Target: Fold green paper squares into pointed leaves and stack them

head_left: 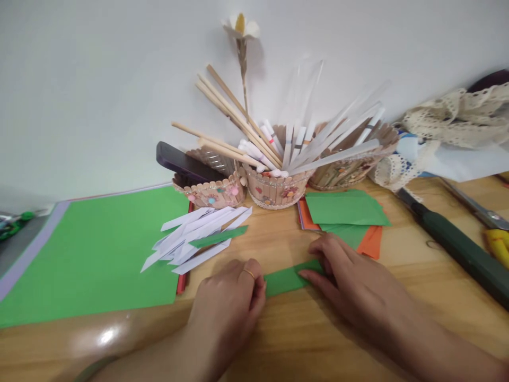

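A folded strip of green paper (287,280) stretches between my two hands, low over the wooden table. My left hand (233,297), with a ring on one finger, is closed on the strip's left end. At the other end, my right hand (344,270) pinches the paper between thumb and fingers; the fingertips partly cover it. Beyond my left hand lies a pile of folded white paper strips (191,236) with a green folded strip (218,237) on top. Just past my right hand is a stack of green paper pieces (344,208), with orange paper (370,241) showing underneath.
Large green sheets (99,254) cover the left side. Decorated stick baskets (278,188) holding wooden sticks, markers and clear glue sticks stand against the wall. To the right lie a dark green tool (457,244), scissors (483,212) and lace ribbon (449,116).
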Motion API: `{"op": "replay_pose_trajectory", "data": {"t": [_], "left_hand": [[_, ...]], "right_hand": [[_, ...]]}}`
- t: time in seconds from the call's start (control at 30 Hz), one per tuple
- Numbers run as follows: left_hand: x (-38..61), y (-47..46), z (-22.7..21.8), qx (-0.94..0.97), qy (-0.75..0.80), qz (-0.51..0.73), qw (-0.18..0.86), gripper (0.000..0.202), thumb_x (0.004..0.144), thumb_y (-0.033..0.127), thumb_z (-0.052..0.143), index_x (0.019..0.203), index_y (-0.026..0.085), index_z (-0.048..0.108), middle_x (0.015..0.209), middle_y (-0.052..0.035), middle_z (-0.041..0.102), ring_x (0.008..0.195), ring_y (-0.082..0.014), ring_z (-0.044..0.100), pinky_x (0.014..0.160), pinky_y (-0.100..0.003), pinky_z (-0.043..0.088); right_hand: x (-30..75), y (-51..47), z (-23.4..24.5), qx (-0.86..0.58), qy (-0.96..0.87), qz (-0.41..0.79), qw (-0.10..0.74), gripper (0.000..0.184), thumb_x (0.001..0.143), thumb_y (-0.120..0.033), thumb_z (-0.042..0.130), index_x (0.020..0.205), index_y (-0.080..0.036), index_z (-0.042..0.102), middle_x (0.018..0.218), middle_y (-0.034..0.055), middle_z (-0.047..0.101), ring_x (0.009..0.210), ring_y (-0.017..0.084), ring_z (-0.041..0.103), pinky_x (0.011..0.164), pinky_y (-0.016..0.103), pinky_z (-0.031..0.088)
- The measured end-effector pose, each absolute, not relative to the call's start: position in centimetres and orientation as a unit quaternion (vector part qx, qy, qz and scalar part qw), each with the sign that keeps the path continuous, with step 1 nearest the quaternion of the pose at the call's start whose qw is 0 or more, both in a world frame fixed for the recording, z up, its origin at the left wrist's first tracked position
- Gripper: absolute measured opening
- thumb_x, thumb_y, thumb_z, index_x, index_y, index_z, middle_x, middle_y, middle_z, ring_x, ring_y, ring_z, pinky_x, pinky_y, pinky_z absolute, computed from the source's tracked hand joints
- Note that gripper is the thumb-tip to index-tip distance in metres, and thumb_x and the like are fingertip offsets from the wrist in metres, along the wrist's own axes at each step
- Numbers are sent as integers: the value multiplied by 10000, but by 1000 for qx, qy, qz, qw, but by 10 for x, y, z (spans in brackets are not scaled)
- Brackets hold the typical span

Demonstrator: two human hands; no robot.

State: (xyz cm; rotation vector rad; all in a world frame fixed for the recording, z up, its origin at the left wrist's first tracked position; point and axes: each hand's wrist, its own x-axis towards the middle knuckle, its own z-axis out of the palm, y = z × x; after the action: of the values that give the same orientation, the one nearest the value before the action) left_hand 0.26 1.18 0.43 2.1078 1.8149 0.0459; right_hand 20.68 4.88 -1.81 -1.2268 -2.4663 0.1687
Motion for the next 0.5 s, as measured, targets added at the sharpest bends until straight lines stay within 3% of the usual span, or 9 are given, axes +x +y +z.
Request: {"op": "replay_pose_trajectory", "data": {"t": [0.13, 0.27, 0.4, 0.5], "left_hand": [[0, 10, -2, 825, 562, 49, 13, 116, 786, 105, 557, 774, 210, 605, 769, 11, 598, 712, -155, 564, 545, -231, 373], [-4, 9, -11, 898, 419, 88, -101, 247, 881, 166, 519, 1064, 318, 588, 864, 28, 598, 677, -132, 499, 623, -256, 379], [-5, 9, -13, 899, 406, 106, -125, 289, 913, 240, 509, 1163, 382, 536, 887, 26, 596, 708, -157, 478, 626, -278, 346], [-4, 9, -12, 900, 408, 97, -122, 283, 924, 282, 501, 1179, 402, 525, 896, 26, 596, 737, -164, 473, 634, -277, 330]], "right_hand": [[203, 46, -15, -420, -886, 44, 189, 134, 936, -284, 347, 871, -198, 427, 823, 64, 563, 604, 162, 568, 467, 260, 440], [204, 46, -15, -411, -889, 47, 195, 125, 932, -257, 360, 872, -189, 445, 847, 74, 568, 672, 177, 592, 515, 273, 477], [214, 49, -12, -412, -893, 37, 177, 144, 934, -225, 355, 968, -146, 471, 936, 104, 569, 641, 160, 588, 489, 265, 470], [220, 45, -3, -374, -909, -25, 183, 272, 943, -160, 260, 1125, -105, 454, 970, 115, 575, 702, 165, 585, 517, 263, 475]]}}
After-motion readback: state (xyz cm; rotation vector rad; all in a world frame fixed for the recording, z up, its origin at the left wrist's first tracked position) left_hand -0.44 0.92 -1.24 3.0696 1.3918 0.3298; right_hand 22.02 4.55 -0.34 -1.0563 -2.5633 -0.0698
